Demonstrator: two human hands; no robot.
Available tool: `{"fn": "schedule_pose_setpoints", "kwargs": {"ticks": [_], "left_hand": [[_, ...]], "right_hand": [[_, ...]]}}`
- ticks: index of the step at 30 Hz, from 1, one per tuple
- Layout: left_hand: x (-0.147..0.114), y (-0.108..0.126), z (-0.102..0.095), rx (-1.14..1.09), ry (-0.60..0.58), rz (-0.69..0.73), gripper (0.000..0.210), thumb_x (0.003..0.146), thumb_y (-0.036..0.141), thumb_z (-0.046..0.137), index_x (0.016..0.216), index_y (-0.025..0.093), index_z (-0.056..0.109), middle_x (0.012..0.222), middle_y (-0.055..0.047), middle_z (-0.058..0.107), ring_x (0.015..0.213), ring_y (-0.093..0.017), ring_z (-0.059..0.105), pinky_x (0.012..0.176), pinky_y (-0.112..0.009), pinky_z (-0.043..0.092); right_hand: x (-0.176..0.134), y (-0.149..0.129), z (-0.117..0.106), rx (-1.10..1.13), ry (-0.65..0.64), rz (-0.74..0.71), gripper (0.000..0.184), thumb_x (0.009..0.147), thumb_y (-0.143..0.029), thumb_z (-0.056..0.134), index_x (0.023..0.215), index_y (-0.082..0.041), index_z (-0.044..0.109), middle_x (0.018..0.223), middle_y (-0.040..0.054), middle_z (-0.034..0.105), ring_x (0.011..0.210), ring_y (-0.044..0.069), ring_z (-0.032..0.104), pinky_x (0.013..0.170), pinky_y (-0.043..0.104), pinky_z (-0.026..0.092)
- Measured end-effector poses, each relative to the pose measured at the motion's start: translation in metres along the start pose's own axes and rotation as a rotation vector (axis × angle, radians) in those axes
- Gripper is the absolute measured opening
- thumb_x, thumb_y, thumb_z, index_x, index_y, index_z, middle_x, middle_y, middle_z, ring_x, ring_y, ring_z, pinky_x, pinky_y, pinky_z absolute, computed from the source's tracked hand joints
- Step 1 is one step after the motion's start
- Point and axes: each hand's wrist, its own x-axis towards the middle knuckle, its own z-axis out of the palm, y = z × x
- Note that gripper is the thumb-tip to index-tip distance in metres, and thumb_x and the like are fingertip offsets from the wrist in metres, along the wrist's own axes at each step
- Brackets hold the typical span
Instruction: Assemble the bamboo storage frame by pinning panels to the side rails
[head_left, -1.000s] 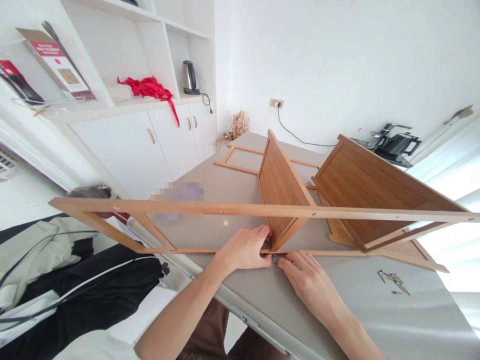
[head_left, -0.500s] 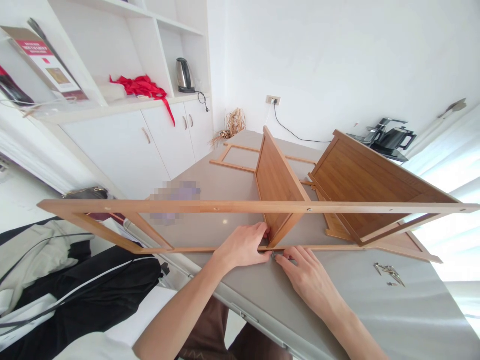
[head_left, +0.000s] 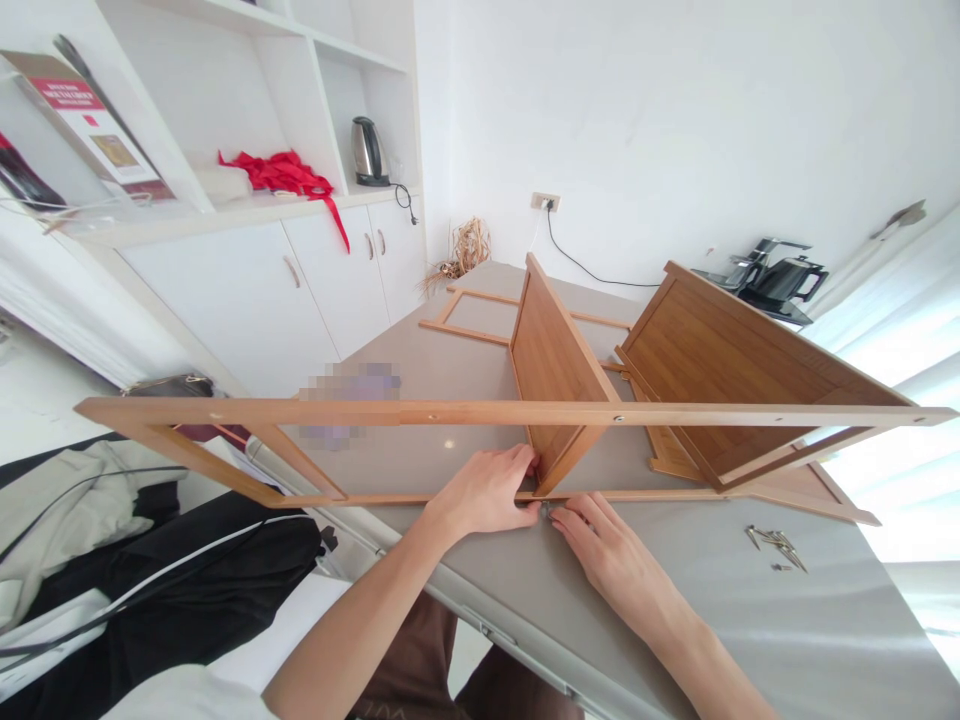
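A wooden rack lies on its side, with its long side frame (head_left: pixel 300 412) facing me. My left hand (head_left: pixel 487 490) is closed around the frame's lower rail (head_left: pixel 660 495), fingers against the middle shelf board (head_left: pixel 562 375) and thumb on the near side. Just right of that thumb, my right hand (head_left: pixel 600 540) is closed, pinching a small metal screw (head_left: pixel 546 510) at the rail where the shelf board meets it. The screw's tip is hidden. Farther right stands a second wooden panel (head_left: pixel 750 350), joined to the same frame.
Several loose screws (head_left: pixel 780 545) lie on the grey table (head_left: pixel 750 620) at right. An electric kettle (head_left: pixel 784 280) stands on a black base behind the rack. Dark clothing (head_left: pixel 225 560) is piled at left. White shelves hold another kettle (head_left: pixel 369 150) and red ribbon (head_left: pixel 289 175).
My right hand's fingers have shifted slightly around the screw. My left hand stays on the rail, and the rack has not visibly moved.
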Motion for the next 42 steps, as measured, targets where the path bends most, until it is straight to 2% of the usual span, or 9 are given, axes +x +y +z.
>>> {"fn": "schedule_pose_setpoints", "kwargs": {"ticks": [10, 18, 26, 35, 42], "left_hand": [[0.000, -0.001, 0.000, -0.002, 0.015, 0.010, 0.033, 0.080, 0.034, 0.067, 0.106, 0.024, 0.049, 0.110, -0.002, 0.071, 0.100, -0.026, 0.070, 0.082, -0.037, 0.052], [0.000, -0.003, 0.002, -0.001, 0.029, 0.029, 0.032, 0.081, 0.035, 0.066, 0.106, 0.024, 0.049, 0.108, -0.001, 0.071, 0.098, -0.026, 0.070, 0.081, -0.037, 0.052], [0.000, -0.003, 0.002, -0.002, 0.027, 0.022, 0.032, 0.079, 0.034, 0.066, 0.104, 0.023, 0.049, 0.109, -0.003, 0.070, 0.098, -0.026, 0.071, 0.080, -0.036, 0.053], [0.001, -0.001, -0.001, 0.019, 0.022, 0.025, 0.032, 0.079, 0.038, 0.066, 0.103, 0.023, 0.049, 0.105, -0.003, 0.071, 0.094, -0.027, 0.071, 0.078, -0.035, 0.054], [0.001, -0.003, 0.003, 0.006, 0.021, 0.008, 0.033, 0.080, 0.036, 0.066, 0.105, 0.023, 0.050, 0.109, -0.004, 0.070, 0.098, -0.027, 0.071, 0.084, -0.036, 0.053]], "right_hand": [[0.000, 0.000, -0.004, -0.050, 0.027, 0.010, 0.028, 0.099, -0.008, 0.039, 0.105, -0.021, 0.063, 0.096, 0.0069, 0.056, 0.084, 0.019, 0.053, 0.074, 0.034, 0.051], [0.003, -0.003, -0.004, -0.093, 0.066, -0.002, 0.029, 0.098, -0.005, 0.040, 0.110, -0.020, 0.062, 0.097, 0.0074, 0.057, 0.085, 0.020, 0.054, 0.074, 0.033, 0.049], [0.003, -0.008, -0.004, -0.097, 0.120, -0.042, 0.023, 0.098, -0.005, 0.041, 0.106, -0.017, 0.060, 0.097, 0.0078, 0.056, 0.085, 0.019, 0.053, 0.073, 0.033, 0.049], [-0.004, 0.003, 0.015, -0.001, 0.093, -0.042, 0.015, 0.101, -0.013, 0.047, 0.110, -0.020, 0.057, 0.102, 0.0073, 0.057, 0.089, 0.021, 0.056, 0.081, 0.038, 0.047], [-0.004, -0.002, 0.010, 0.001, 0.075, 0.001, 0.015, 0.101, -0.011, 0.045, 0.103, -0.019, 0.057, 0.097, 0.0065, 0.056, 0.087, 0.020, 0.055, 0.078, 0.036, 0.048]]}}
